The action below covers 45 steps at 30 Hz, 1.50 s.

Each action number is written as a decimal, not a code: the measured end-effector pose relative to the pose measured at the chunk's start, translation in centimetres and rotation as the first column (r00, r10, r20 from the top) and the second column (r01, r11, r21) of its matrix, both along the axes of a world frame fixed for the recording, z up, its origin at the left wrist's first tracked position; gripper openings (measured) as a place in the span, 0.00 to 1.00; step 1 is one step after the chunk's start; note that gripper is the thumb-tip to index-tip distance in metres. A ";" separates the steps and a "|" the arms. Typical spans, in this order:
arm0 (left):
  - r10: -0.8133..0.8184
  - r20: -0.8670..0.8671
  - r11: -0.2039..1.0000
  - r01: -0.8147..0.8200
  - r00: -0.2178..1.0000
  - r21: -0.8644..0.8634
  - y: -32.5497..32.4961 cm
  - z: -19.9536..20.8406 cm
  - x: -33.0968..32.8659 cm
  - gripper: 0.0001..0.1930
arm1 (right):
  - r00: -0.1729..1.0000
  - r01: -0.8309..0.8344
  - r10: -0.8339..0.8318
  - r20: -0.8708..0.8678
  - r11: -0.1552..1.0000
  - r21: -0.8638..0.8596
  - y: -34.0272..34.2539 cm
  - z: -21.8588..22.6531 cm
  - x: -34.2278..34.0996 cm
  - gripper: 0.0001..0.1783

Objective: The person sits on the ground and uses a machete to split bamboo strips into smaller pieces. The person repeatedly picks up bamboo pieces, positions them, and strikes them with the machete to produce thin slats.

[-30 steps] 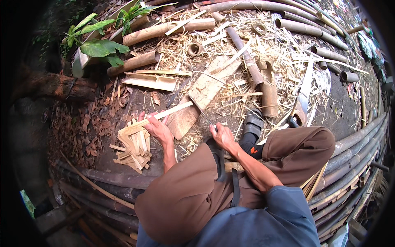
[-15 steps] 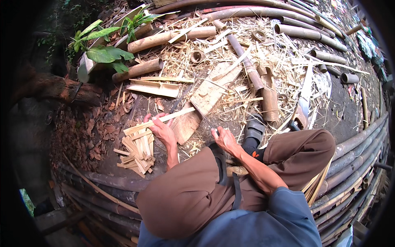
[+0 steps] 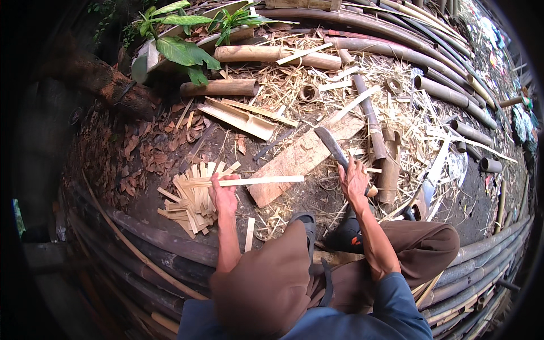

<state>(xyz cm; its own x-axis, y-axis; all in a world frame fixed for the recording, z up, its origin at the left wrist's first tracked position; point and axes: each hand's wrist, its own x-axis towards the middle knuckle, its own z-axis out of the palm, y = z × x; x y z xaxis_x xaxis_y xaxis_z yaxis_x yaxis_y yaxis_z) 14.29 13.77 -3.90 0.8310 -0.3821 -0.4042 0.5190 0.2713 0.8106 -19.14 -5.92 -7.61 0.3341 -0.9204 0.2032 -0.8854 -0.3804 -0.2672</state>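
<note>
The left hand [image 3: 224, 195] grips a pale strip [image 3: 265, 180] reaching rightward — cut pieces [image 3: 186, 203] lie just left of that hand; the right hand [image 3: 355, 180] holds a knife [image 3: 332, 147], blade angled away and leftward; a plank [image 3: 297, 163] lies ahead, between both hands.

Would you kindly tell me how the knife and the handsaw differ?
The knife is held in the right hand; the handsaw lies on the ground. The knife looks dark-bladed and shorter; the handsaw looks pale-bladed and longer. Both are bladed cutting tools.
</note>
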 end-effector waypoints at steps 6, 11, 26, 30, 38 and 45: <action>-0.333 -0.011 0.799 0.289 0.943 0.528 3.4 -5.7 -3.8 0.27 | 0.864 -0.470 0.462 0.200 0.883 -0.009 -5.8 -0.3 13.6 0.07; -0.310 0.100 0.729 0.169 0.945 0.664 5.2 -3.9 -7.2 0.26 | 0.951 -0.310 0.310 -0.019 0.941 -0.136 -10.9 -6.5 20.5 0.15; -0.279 0.191 0.953 0.247 0.941 0.177 -13.6 4.4 3.4 0.47 | 0.847 -0.507 0.155 0.508 0.520 0.688 -4.7 7.1 7.8 0.22; -0.267 0.127 0.897 0.295 0.955 -0.331 -14.7 6.7 4.7 0.12 | 0.815 -0.484 0.039 0.577 0.592 0.644 -2.1 6.3 4.8 0.24; 0.003 0.497 0.988 0.074 0.868 -0.135 -13.9 8.8 -4.3 0.14 | 0.996 0.075 -0.054 -0.078 0.951 0.299 1.7 -6.9 -5.6 0.36; 0.133 0.560 0.979 -0.022 0.818 -0.201 -12.4 10.3 -8.4 0.15 | 0.929 -0.125 -0.119 0.351 0.791 0.599 6.2 3.8 0.3 0.23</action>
<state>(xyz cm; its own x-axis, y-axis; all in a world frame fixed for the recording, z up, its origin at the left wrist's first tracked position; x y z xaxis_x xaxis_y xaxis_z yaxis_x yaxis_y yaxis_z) 5.92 1.32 6.40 0.9204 -0.3252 0.2170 -0.0474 0.4582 0.8876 -18.86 0.29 -3.78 0.3544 -0.8896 -0.2881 -0.6815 -0.0348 -0.7310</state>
